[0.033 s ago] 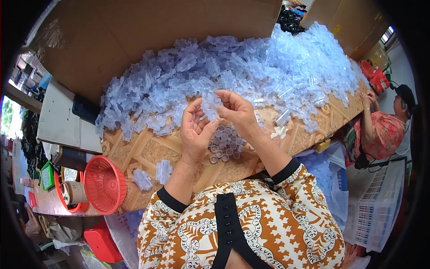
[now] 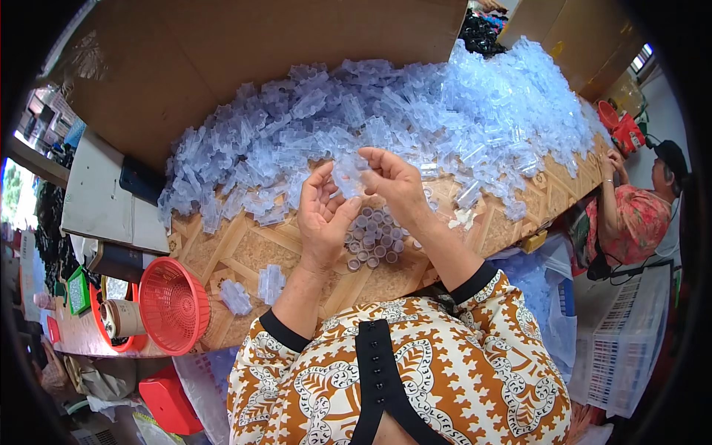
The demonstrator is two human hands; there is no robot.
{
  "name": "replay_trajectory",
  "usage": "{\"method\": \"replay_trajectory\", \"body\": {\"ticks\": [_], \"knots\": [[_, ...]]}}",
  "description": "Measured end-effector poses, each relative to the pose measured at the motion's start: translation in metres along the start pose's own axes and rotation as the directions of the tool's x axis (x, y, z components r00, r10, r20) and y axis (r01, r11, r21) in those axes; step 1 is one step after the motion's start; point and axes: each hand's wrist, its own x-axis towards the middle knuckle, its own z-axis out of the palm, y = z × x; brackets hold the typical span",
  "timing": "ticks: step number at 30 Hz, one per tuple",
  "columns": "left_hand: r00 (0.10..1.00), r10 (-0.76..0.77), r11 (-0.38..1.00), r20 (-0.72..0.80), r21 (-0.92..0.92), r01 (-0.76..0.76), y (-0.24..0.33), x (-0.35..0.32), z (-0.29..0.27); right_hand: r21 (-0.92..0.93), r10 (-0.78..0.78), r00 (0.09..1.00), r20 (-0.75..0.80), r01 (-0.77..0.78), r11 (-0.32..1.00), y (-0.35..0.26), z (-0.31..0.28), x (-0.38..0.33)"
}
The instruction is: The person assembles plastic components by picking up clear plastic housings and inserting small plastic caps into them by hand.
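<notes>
Over the middle of the table, a clear plastic piece (image 2: 347, 175) is held up between my two hands. My left hand (image 2: 322, 211) grips its lower left side between thumb and curled fingers. On its right side, the thumb and fingertips of my right hand (image 2: 394, 185) pinch it. Just below lie several small round clear rings or caps (image 2: 374, 236), loosely grouped on the tabletop. Behind my hands rises a large heap of similar clear plastic pieces (image 2: 297, 126). Two small clusters of clear pieces (image 2: 271, 283) rest left of my left forearm.
A red plastic basket (image 2: 175, 305) stands at the table's left, beside a tape roll (image 2: 123, 319). Tall cardboard (image 2: 259, 37) walls the heap's far side. A dark phone-like object (image 2: 141, 178) leans on a white box (image 2: 104, 194). At the right, another person (image 2: 630, 208) works by the table.
The fingers of my right hand have shifted very slightly on the plastic piece. Everything else looks the same.
</notes>
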Motion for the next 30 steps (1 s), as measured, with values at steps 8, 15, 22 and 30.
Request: {"method": "replay_trajectory", "body": {"ticks": [8, 15, 22, 30], "knots": [[0.997, -0.004, 0.992, -0.076, 0.124, 0.014, -0.009, -0.001, -0.007, 0.408, 0.193, 0.958, -0.210, -0.093, 0.908, -0.028, -0.034, 0.061], [0.992, 0.033, 0.975, -0.121, 0.223, -0.005, -0.009, 0.001, -0.009, -0.137, 0.148, 0.976, -0.158, -0.170, 0.976, 0.003, -0.014, 0.066], [0.989, 0.072, 0.951, -0.127, 0.307, -0.030, -0.009, 0.002, -0.011, -0.982, -0.265, 0.963, 0.044, 0.090, 0.164, 0.028, 0.015, 0.065], [0.995, 0.030, 0.966, -0.098, 0.259, -0.004, -0.006, 0.003, -0.009, -0.795, -0.350, 0.935, -0.059, 0.168, 0.583, 0.018, -0.011, 0.070]]}}
